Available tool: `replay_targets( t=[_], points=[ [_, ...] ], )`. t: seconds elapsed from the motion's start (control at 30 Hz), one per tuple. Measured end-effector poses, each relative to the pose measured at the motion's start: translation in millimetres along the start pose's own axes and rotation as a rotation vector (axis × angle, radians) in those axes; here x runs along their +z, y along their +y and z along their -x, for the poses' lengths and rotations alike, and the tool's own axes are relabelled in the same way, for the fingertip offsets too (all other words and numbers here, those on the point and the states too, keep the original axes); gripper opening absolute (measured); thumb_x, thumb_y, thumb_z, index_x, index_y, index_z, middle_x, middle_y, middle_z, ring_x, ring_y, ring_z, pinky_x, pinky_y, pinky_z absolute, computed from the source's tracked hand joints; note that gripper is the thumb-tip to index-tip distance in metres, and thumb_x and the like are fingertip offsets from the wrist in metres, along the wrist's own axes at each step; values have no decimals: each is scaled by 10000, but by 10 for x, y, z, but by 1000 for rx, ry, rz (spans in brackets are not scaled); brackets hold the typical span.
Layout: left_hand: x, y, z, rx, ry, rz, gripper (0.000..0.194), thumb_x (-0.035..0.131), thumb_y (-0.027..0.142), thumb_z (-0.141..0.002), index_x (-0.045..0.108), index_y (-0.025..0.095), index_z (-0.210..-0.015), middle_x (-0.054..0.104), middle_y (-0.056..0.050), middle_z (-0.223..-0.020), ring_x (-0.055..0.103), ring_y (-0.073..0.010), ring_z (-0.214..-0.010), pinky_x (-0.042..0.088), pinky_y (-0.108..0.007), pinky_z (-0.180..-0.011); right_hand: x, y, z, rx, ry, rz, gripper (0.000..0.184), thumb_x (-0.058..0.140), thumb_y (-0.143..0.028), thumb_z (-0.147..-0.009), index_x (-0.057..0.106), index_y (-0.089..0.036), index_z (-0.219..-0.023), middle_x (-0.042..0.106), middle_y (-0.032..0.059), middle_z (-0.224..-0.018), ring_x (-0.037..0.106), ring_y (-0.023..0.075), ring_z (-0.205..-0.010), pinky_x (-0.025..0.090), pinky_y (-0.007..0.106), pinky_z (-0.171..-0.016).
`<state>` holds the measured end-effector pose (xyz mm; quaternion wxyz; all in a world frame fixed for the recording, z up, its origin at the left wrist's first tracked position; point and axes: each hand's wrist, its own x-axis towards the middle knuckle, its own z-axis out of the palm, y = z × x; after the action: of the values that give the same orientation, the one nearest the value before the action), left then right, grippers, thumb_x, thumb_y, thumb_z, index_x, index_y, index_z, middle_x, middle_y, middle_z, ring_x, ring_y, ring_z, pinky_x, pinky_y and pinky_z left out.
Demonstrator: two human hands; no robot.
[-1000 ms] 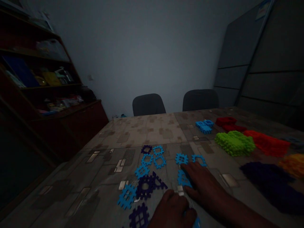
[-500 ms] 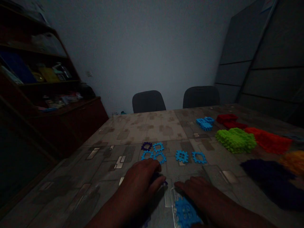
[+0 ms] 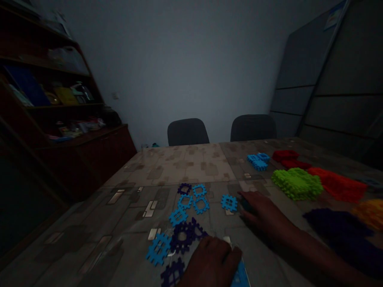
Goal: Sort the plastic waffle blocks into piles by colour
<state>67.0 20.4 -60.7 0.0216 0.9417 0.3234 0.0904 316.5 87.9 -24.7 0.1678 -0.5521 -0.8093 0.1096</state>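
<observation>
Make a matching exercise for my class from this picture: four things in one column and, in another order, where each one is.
Things:
1. left hand
2. right hand
3. green pile
4. chairs

Places:
A. behind the table's far edge
B. beside the red pile
C. beside a blue square piece
D. near a purple piece

Pairs: 1-D, 2-C, 3-B, 4-A

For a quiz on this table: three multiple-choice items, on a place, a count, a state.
1. Where is the lime-green pile?
A on the table
B on a shelf
C on a chair

2. How many chairs stand beyond the table?
A one
B two
C four

3. The blue lattice piece beside the right hand lies how?
A flat
B upright
C in the left hand

1 A: it lies beside the red pile.
2 B: two dark backs show.
3 A: it lies on the tabletop.
</observation>
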Motion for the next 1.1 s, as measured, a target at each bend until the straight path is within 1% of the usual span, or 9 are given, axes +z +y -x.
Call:
replay_targets(
  t=[0.13, 0.3, 0.37, 0.47, 0.57, 0.67, 0.87, 0.97, 1.1],
  points=[
    [126, -17, 34, -35, 49, -71, 297, 685, 364, -1034, 620, 257, -1303, 750, -54, -973, 702, -251, -864, 523, -331, -766, 91, -141, -177, -3, -34, 30, 706, 648, -296, -885, 516, -59, -1537, 638, 247, -1454, 577, 407, -1329, 417, 585, -1129],
    [58, -18, 79, -82, 2, -24, 332, 629, 297, -1064, 600, 249, -1391, 753, -87, -1059, 707, -259, -932, 549, -338, -815, 177, -243, -317, -10, -71, 23, 687, 662, -231, -866, 535, -69, -1521, 628, 249, -1468, 566, 391, -1358, 399, 571, -1153],
    [-114, -16, 67, -107, -91, 32, 450, 701, 319, -1019, 580, 231, -1444, 760, -121, -1099, 723, -303, -968, 574, -404, -855, 157, -239, -308, -19, -83, 5, 721, 681, -233, -846, 523, -84, -1533, 605, 244, -1502, 558, 381, -1378, 389, 565, -1172],
    [-593, -88, 73, -178, -165, 241, 735, 874, 413, -858, 557, 219, -1492, 733, -160, -1277, 712, -369, -1109, 582, -489, -952, 50, -245, -154, -37, -114, -39, 790, 694, -293, -852, 464, -115, -1586, 584, 222, -1534, 552, 360, -1391, 405, 551, -1174],
    [-1110, -304, 130, -406, -51, 334, 403, 702, 315, -982, 659, 274, -1380, 709, -107, -1385, 673, -323, -1246, 535, -471, -1057, -60, -323, 130, -47, -180, -150, 812, 703, -370, -878, 441, -163, -1617, 555, 208, -1565, 514, 378, -1423, 405, 587, -1179],
    [-1368, -609, 201, -510, 64, 305, 405, 586, 330, -1008, 661, 214, -1388, 701, -135, -1412, 662, -339, -1285, 496, -520, -1109, -18, -455, 382, -79, -275, -257, 817, 729, -387, -877, 451, -229, -1629, 517, 177, -1606, 456, 403, -1469, 369, 615, -1204],
    [-1271, -1065, 273, -559, 114, 310, 441, 525, 393, -1009, 697, 145, -1331, 747, -159, -1325, 699, -347, -1229, 520, -495, -1080, 233, -528, 486, -294, -329, -238, 932, 842, -388, -746, 508, -258, -1606, 687, 180, -1423, 629, 435, -1272, 406, 642, -1168],
    [-1131, -1128, 219, -552, 86, 302, 380, 531, 324, -1016, 714, 141, -1293, 758, -155, -1303, 704, -331, -1224, 517, -463, -1088, 79, -397, 466, -198, -258, -211, 770, 705, -463, -888, 504, -275, -1608, 587, 168, -1558, 535, 425, -1413, 395, 630, -1190],
    [-928, -1048, 85, -509, 22, 275, 337, 601, 195, -991, 706, 152, -1308, 733, -139, -1356, 670, -292, -1282, 481, -395, -1131, -68, -35, 346, 15, -140, -65, 625, 503, -411, -982, 572, -163, -1552, 527, 211, -1604, 467, 442, -1483, 355, 682, -1209]
  ],
)
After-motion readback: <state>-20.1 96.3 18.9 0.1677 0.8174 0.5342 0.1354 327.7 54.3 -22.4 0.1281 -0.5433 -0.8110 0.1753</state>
